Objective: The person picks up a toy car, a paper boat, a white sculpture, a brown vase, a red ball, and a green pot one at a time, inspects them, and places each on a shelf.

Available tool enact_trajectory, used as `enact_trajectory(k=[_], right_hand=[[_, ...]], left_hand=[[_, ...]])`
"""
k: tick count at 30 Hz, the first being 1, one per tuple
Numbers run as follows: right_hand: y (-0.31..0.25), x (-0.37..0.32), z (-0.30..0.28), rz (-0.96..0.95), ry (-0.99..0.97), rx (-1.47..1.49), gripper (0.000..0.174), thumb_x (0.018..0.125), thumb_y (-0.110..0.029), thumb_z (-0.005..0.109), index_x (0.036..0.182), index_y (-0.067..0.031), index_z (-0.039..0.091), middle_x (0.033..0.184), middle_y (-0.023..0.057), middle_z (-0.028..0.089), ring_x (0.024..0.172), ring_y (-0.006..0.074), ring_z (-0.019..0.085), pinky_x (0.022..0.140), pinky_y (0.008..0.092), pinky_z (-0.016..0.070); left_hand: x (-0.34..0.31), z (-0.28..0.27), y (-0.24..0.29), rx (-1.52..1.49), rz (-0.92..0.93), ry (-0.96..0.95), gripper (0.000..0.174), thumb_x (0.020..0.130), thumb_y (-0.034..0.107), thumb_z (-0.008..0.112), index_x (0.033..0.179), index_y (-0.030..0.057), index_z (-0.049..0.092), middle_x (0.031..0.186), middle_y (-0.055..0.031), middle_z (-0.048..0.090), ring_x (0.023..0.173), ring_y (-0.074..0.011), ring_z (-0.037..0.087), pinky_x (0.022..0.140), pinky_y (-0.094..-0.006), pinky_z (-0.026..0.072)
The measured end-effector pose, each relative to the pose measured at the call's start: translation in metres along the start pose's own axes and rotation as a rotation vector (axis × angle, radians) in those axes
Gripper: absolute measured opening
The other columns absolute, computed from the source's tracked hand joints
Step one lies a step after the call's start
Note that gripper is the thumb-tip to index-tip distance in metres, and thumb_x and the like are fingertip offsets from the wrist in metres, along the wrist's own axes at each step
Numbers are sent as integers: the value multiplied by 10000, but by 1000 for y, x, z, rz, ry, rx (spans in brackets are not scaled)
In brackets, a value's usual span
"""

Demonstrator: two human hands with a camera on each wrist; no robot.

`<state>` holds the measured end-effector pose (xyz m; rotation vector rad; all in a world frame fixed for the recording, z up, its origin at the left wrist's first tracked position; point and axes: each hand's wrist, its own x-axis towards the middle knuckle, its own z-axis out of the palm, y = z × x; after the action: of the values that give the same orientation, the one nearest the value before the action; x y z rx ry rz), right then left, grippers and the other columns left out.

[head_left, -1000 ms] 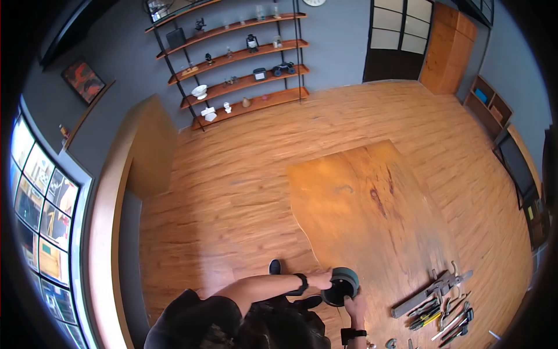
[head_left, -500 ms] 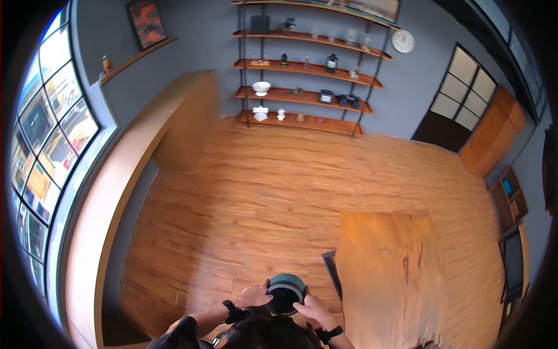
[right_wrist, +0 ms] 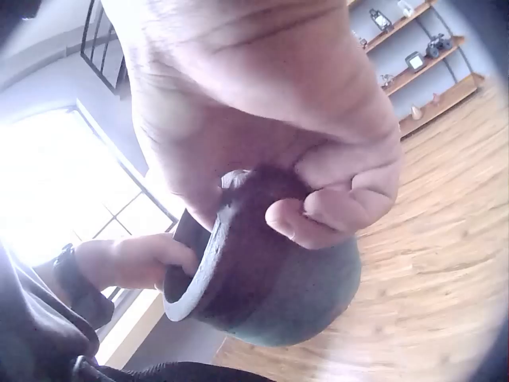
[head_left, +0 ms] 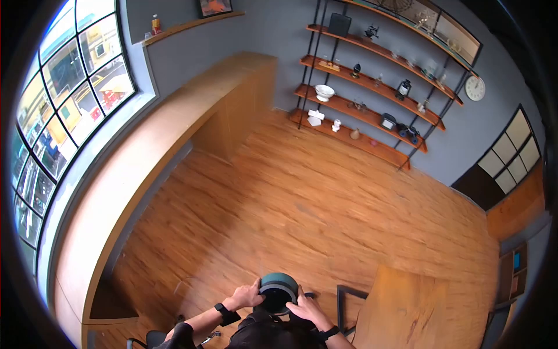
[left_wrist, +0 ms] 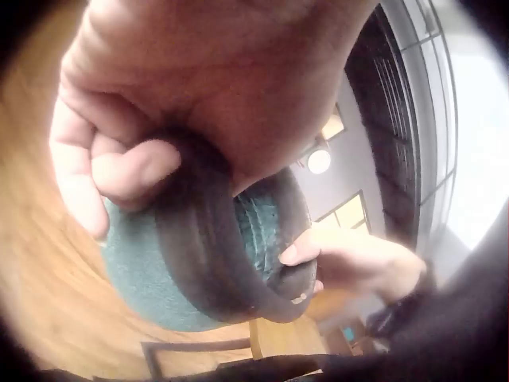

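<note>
Both hands hold a round green pot (head_left: pixel 275 280) in front of the body, above the wooden floor. Its wide rim is dark, and the left wrist view shows a ribbed green inner wall (left_wrist: pixel 256 227). On one side the left hand (head_left: pixel 248 296) grips the rim, thumb over the inside and fingers curled on the outer wall. Opposite it, the right hand (head_left: pixel 309 309) holds the rim the same way, its curled fingers against the outside of the pot (right_wrist: pixel 262 278) in the right wrist view. The pot's mouth tilts toward the body.
A wooden table (head_left: pixel 401 308) with a dark metal leg frame (head_left: pixel 341 311) stands to the right. Along the left runs a long wooden counter (head_left: pixel 145 139) beneath the window. Shelves (head_left: pixel 372 96) with small ornaments line the far wall, beyond open wooden floor (head_left: pixel 279 198).
The pot has gone from beside the table's near edge to over the floor, held in both hands throughout. The view has turned and moved left, leaving the table and its tools farther right.
</note>
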<state>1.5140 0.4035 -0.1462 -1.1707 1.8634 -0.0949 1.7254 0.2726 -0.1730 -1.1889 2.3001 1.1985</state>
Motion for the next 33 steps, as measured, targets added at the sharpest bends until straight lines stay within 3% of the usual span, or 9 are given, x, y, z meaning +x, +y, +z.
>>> enact_trajectory(k=[5,11,17,19,21,23,27,29,33], right_hand=[[20,64,-50,-41,-76,34,964,809,-426,588,1469,115,139,1168,445,519,1143,505,544,986,482,454],[43,148,-153,-247,-43,-86,910,813,-455,569,1469,70,218,1070,348,625,1029,462,622,907,490,493],[87,189,-260,-291,111,1,851,811,-446,572,1450,38,288,977,314,661,967,436,649,855,494,516],[99,188,-302,-217,27,5,815,817,-415,594,1440,27,309,1009,298,658,961,436,645,828,490,520],[140,212,-308,-318,204,18,797,830,-416,571,1445,9,297,937,303,658,895,444,650,777,497,520],[152,214,-341,-195,178,35,756,835,-436,568,1398,19,353,873,292,663,850,461,650,737,515,519],[194,239,-390,-78,175,101,704,842,-446,553,1357,6,392,836,284,665,825,465,647,713,532,508],[217,249,-419,-26,167,191,715,846,-451,549,1369,3,371,834,288,658,818,454,644,707,521,496],[263,274,-482,107,226,310,789,858,-451,564,1425,33,304,818,287,646,820,433,647,691,476,495]], left_hand=[[51,-14,19,-47,-69,5,746,832,442,524,1356,-53,330,946,-336,648,926,-473,636,817,-512,496],[116,-57,82,-105,-199,93,796,828,507,536,1373,-30,318,1064,-326,635,1037,-459,611,883,-496,479],[215,-98,142,-247,-109,97,840,809,486,598,1416,-16,306,1166,-328,603,1094,-473,585,957,-472,458],[248,-100,169,-281,-126,86,803,800,410,640,1415,-3,329,1181,-312,602,1076,-441,612,933,-459,484],[293,-91,170,-431,52,56,798,805,389,646,1422,-5,326,1173,-295,611,1061,-398,634,901,-441,508],[308,-131,240,-389,-101,-84,825,805,385,658,1437,-13,308,1169,-287,616,1054,-379,642,873,-438,520],[421,-106,225,-98,250,0,880,801,422,626,1452,-53,271,1104,-289,632,1004,-367,659,890,-417,507],[474,-112,245,-115,193,-174,895,802,443,611,1453,-63,262,1091,-301,632,1016,-371,653,892,-419,499],[545,-179,380,-15,79,-454,899,805,459,592,1459,-57,252,1056,-314,641,1040,-383,642,878,-438,494]])
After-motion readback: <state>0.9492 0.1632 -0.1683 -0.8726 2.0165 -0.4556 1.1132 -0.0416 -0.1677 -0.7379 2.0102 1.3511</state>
